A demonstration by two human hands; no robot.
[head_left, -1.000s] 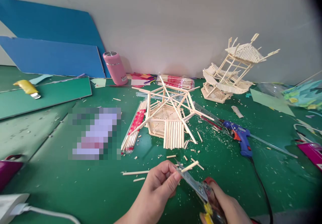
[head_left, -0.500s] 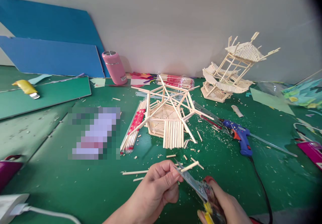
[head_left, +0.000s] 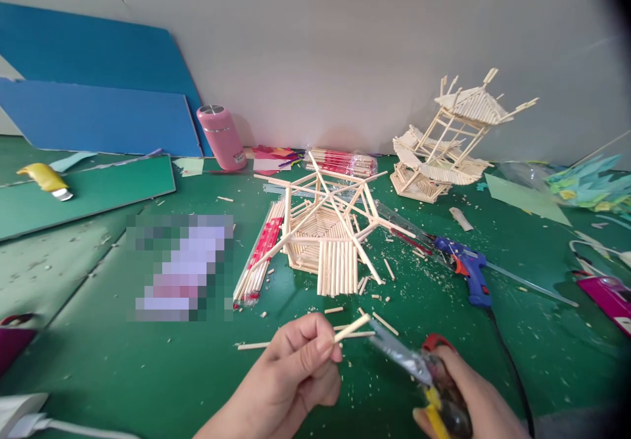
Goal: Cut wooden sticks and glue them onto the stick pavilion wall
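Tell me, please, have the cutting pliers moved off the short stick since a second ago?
Yes. The pliers in the right hand have drawn back rightward, toward the glue gun, clear of the stick held by the left hand.

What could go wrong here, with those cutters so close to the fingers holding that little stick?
1. The left hand pinches a short wooden stick right beside the cutters in the right hand; a slip might nip a fingertip.
2. Cut ends may fly off; offcuts already litter the green mat.
3. The glue gun lies near the right hand with its cord running past it; a snag could drag it.
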